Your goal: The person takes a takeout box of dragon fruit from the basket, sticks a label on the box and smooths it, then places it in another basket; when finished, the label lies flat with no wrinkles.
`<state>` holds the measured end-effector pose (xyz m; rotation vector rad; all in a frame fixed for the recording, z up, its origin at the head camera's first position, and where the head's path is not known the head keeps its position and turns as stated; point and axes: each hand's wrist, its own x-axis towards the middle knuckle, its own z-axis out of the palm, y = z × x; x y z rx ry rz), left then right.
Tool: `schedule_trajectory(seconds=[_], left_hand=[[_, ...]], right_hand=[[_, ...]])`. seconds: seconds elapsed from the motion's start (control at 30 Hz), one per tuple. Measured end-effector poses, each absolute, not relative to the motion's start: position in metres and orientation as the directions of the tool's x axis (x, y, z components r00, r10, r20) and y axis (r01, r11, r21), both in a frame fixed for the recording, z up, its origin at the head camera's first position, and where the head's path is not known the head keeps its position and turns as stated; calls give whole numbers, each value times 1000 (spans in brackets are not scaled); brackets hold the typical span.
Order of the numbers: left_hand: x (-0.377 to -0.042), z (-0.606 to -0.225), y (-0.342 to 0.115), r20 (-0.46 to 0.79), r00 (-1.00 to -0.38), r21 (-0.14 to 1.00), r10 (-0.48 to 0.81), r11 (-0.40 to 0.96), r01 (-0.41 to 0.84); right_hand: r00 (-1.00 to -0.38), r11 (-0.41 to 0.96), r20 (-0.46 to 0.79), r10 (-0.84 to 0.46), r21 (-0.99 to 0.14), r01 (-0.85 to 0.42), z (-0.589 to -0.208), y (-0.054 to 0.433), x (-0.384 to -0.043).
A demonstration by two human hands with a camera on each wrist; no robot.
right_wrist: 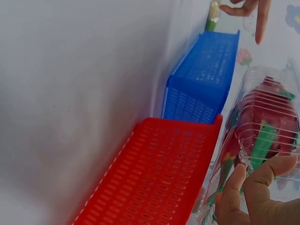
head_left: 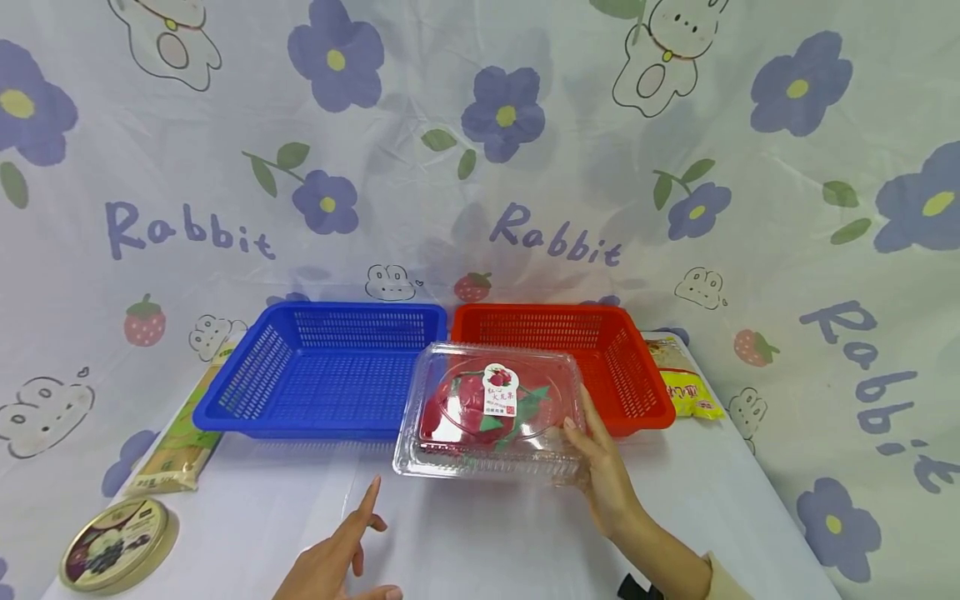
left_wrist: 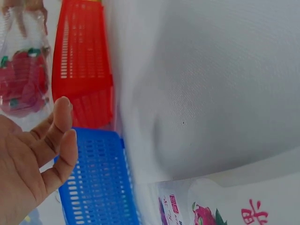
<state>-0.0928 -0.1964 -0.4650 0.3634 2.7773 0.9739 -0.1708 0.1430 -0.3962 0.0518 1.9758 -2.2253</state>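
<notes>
A clear plastic clamshell box (head_left: pixel 450 442) with red and green dragon fruit inside is held up over the table, in front of the two baskets. Its lid carries a white fruit label (head_left: pixel 500 390). My right hand (head_left: pixel 603 471) grips the box by its right end, thumb on top, and the right wrist view shows fingers curled at its ribbed side. To the left of the box, my left hand (head_left: pixel 337 550) holds nothing, its index finger extended and the others loosely bent. In the left wrist view this hand (left_wrist: pixel 33 159) overlaps the baskets.
A blue basket (head_left: pixel 322 425) and a red basket (head_left: pixel 540 312) stand side by side at the back. Left lie a long yellow-green packet (head_left: pixel 176 450) and a round tin (head_left: pixel 116 546); a yellow packet (head_left: pixel 686 387) lies right. A patterned cloth (head_left: pixel 420 208) hangs behind.
</notes>
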Motion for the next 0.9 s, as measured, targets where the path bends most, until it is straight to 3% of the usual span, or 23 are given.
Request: schedule_trajectory(seconds=[0.9], left_hand=[[-93,-459,-192,-169,-955,600,245,794,97]], right_hand=[[-985,-124,-109,-133,-984,126,-399,146,-181]])
